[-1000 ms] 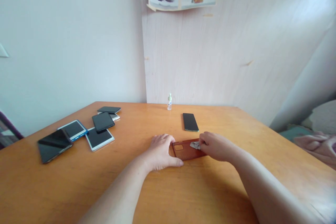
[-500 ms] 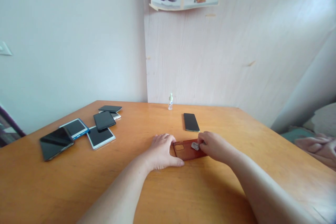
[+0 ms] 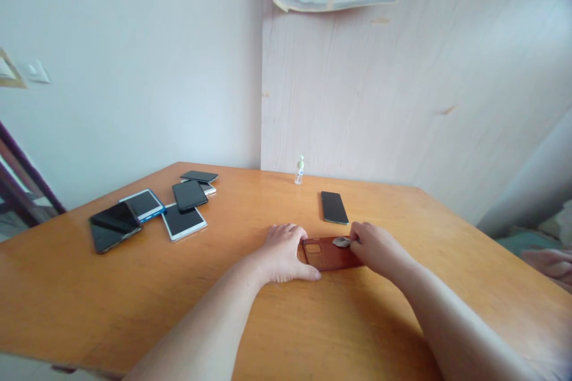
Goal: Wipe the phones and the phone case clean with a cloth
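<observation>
A reddish-brown see-through phone case (image 3: pixel 328 257) lies flat on the table, its square camera opening toward the left. My left hand (image 3: pixel 286 255) grips that end, thumb at the near edge and fingers at the far corner. In my right hand (image 3: pixel 370 244), a small grey-white cloth (image 3: pixel 342 241) is pinched against the upper face of the case. Part of the cloth and the right end of the case are hidden by my right fingers. Just beyond the case lies a dark-screened phone (image 3: pixel 334 207).
On the wooden table (image 3: pixel 268 321), a small clear pump bottle (image 3: pixel 299 170) stands near the back edge. Several phones and tablets, including a black tablet (image 3: pixel 115 226) and a white-framed tablet (image 3: pixel 183 221), overlap at the left. A person's hand (image 3: pixel 547 265) shows at the far right.
The view has swung a little left, so everything appears shifted right. My right hand has moved the cloth slightly toward the case's far edge. My left hand keeps its hold.
</observation>
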Demonstrator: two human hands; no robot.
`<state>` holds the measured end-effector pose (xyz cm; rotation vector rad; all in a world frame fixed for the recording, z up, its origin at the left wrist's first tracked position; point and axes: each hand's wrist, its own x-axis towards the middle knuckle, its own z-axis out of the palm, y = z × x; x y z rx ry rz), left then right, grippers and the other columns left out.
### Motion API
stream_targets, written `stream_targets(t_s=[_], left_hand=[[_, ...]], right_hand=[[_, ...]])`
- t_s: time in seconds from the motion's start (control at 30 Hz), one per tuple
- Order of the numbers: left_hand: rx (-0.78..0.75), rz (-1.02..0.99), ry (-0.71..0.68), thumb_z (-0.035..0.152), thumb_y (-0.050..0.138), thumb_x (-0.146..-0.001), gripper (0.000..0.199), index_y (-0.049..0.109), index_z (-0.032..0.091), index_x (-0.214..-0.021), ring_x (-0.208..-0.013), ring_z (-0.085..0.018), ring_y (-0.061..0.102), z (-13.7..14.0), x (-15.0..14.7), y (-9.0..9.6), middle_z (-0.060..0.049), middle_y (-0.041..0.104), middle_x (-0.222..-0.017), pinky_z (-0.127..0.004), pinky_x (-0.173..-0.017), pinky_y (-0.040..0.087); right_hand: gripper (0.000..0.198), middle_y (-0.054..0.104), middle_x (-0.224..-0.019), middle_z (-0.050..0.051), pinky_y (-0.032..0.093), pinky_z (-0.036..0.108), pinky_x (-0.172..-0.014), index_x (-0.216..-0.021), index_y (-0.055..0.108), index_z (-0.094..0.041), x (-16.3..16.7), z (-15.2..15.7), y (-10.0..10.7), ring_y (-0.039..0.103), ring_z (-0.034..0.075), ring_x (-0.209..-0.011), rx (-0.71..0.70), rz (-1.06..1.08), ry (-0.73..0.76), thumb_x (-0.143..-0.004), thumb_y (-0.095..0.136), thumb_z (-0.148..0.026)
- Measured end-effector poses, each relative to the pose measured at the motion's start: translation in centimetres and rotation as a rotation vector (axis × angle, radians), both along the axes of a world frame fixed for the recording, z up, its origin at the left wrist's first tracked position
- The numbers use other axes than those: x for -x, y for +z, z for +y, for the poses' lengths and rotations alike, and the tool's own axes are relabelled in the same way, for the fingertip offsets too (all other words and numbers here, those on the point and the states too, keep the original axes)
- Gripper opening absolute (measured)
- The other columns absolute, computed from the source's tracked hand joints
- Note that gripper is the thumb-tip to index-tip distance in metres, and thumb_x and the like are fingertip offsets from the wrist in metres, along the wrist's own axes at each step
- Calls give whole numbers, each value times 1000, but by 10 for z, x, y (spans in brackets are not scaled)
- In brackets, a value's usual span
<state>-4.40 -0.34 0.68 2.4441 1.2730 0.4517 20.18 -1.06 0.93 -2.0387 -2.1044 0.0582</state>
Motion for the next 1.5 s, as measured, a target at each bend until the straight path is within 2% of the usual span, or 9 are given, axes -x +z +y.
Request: stream_targets(t_s=[0.3, 0.4, 0.53, 0.63, 0.9, 1.0, 1.23, 1.33, 1.5], left_hand=[[-22, 5, 38, 60, 77, -50, 57, 57, 25, -89, -99, -31, 56, -1, -4, 1, -5, 60, -99, -39, -87, 43], [-24, 0, 28, 64, 76, -51, 61, 57, 24, -94, -101, -31, 55, 0, -3, -1, -6, 59, -103, -40, -87, 43], [-26, -11, -7, 66, 76, -52, 68, 57, 25, -102, -104, -31, 54, 1, -1, -3, -6, 59, -109, -39, -88, 42], [-17, -19, -20, 65, 77, -52, 67, 57, 25, -102, -105, -30, 53, 2, -1, -3, -6, 59, -109, -38, -90, 41], [-11, -9, -5, 62, 77, -51, 63, 57, 25, -99, -103, -30, 54, 1, -3, -2, -5, 59, -105, -38, -89, 41], [-16, 9, -7, 64, 77, -51, 66, 56, 26, -101, -103, -29, 54, 2, -3, -3, -4, 59, -106, -37, -89, 41], [-15, 28, -31, 70, 73, -54, 72, 54, 25, -107, -108, -29, 52, 2, 0, -2, -5, 58, -114, -37, -89, 41], [-18, 31, -27, 71, 73, -53, 72, 55, 25, -105, -106, -29, 52, 2, -1, -3, -5, 58, -112, -37, -88, 41], [-37, 16, -15, 65, 76, -52, 65, 55, 26, -99, -100, -27, 54, 3, -2, -4, -3, 58, -104, -36, -85, 42]], right_hand=[[17, 59, -86, 2, 38, 22, -70, -84, 61, -19, 73, -11, -5, 56, 13, -77, -89, 244, 444, -83, 46, -10], [15, 58, -86, 4, 36, 23, -68, -80, 60, -18, 59, -3, -3, 55, 14, -77, -84, 127, 317, -81, 48, -11], [10, 57, -79, 5, 31, 26, -63, -73, 58, -18, 8, 9, -2, 53, 16, -72, -34, -36, 26, -78, 51, -14], [8, 58, -75, 5, 30, 26, -60, -71, 57, -18, -13, 9, 0, 52, 17, -70, 4, -56, -61, -77, 52, -16], [15, 64, -84, -1, 36, 22, -68, -83, 62, -21, 58, -22, 3, 57, 13, -77, 40, 280, 425, -77, 51, -14], [12, 64, -79, -1, 34, 23, -64, -78, 61, -21, 55, -23, 8, 56, 13, -73, 97, 259, 394, -74, 53, -14], [6, 62, -65, 0, 26, 25, -53, -66, 54, -20, -15, -12, 16, 52, 15, -61, 197, 38, 98, -72, 55, -18], [7, 61, -65, 0, 28, 25, -54, -67, 54, -20, -2, -17, 15, 51, 15, -61, 168, 90, 164, -73, 53, -17], [9, 65, -77, -1, 34, 24, -64, -75, 60, -21, 53, -28, 10, 55, 14, -72, 68, 273, 422, -75, 52, -15]])
